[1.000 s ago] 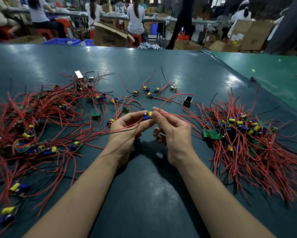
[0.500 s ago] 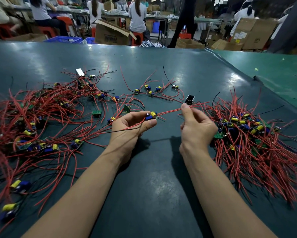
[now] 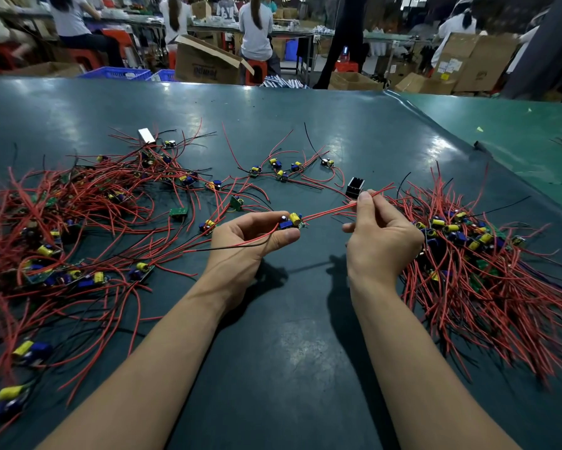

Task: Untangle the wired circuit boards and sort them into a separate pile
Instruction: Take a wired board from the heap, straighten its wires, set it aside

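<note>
Both bare forearms reach forward over the worktop, the left hand (image 3: 252,237) curled with fingertips pinched together, the right hand (image 3: 381,237) raised, thumb and forefinger pinched.

On the dark green counter (image 3: 289,352), the left hand (image 3: 247,241) grips a small circuit board with yellow and blue parts (image 3: 292,220). Its red wires (image 3: 328,212) run taut to the right hand (image 3: 381,241), which pinches them. A tangled heap of red-wired boards (image 3: 62,222) lies left; a sorted pile of red-wired boards (image 3: 474,254) lies right.

A small black box (image 3: 355,186) and white block (image 3: 146,136) lie on the dark green table (image 3: 273,336).
</note>
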A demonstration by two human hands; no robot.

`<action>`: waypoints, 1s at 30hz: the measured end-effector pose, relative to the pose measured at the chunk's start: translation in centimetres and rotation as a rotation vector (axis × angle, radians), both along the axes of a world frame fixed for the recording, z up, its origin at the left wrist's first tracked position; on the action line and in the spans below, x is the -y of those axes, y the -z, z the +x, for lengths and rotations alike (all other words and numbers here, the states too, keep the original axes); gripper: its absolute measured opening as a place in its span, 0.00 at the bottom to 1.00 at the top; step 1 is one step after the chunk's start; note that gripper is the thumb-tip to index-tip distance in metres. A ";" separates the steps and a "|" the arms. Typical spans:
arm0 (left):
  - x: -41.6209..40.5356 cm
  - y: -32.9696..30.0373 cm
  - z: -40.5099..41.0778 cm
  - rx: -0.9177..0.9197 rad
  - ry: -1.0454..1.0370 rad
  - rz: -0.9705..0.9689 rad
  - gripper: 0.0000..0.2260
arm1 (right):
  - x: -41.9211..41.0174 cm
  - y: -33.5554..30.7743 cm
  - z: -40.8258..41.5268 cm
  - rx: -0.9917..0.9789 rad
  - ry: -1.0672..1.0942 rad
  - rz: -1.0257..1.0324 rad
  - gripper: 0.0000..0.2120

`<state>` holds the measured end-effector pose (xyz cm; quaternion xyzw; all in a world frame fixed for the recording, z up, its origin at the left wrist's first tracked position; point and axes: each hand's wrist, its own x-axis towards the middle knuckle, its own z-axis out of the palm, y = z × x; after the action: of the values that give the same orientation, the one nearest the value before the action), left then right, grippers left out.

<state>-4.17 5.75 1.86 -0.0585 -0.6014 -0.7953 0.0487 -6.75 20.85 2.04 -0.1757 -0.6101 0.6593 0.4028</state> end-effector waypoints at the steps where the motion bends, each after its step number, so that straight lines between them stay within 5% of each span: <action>1: 0.0 0.0 0.0 -0.004 0.003 -0.001 0.15 | 0.0 0.0 0.0 -0.002 0.005 -0.008 0.09; 11: 0.1 0.0 -0.2 -0.011 0.018 0.005 0.16 | -0.7 0.0 -0.1 0.057 -0.032 0.088 0.13; 20: 1.3 -0.2 -0.8 0.121 -0.104 0.218 0.11 | -2.9 -0.7 -0.2 0.038 0.021 -0.136 0.11; 24: 0.8 0.0 -0.8 0.096 -0.158 0.216 0.11 | 0.2 -0.8 0.8 0.170 -0.387 -0.119 0.04; 27: 0.9 0.2 -0.7 0.065 -0.114 0.165 0.11 | 2.1 -0.5 1.4 0.312 -0.783 -0.149 0.15; 30: 0.7 0.5 -0.5 0.003 -0.043 0.038 0.15 | 2.3 -0.5 1.5 0.260 -0.834 -0.178 0.11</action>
<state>-4.65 5.04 1.40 -0.0432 -0.5874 -0.8055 0.0661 -5.21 18.58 2.51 -0.0302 -0.6153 0.7877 0.0058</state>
